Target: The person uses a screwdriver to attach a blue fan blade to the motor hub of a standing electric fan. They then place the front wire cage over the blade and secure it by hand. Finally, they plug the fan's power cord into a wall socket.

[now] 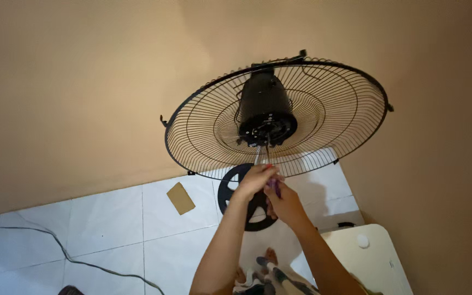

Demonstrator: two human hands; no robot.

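Observation:
A black fan motor housing [265,106] sits in the middle of a round black wire rear guard [323,117], raised in front of a tan wall. My left hand [255,179] and my right hand [283,203] reach up together just below the motor's front. Both hands close around a screwdriver with a purple handle [274,187]. Its metal shaft [259,155] points up at the motor face. The fan's shaft stands out next to it.
A black round fan base [236,188] lies on the white tiled floor below the guard. A brown cardboard piece [181,198] lies on a tile to its left. A grey cable [61,248] runs across the floor at left. A cream stool top [370,259] stands at lower right.

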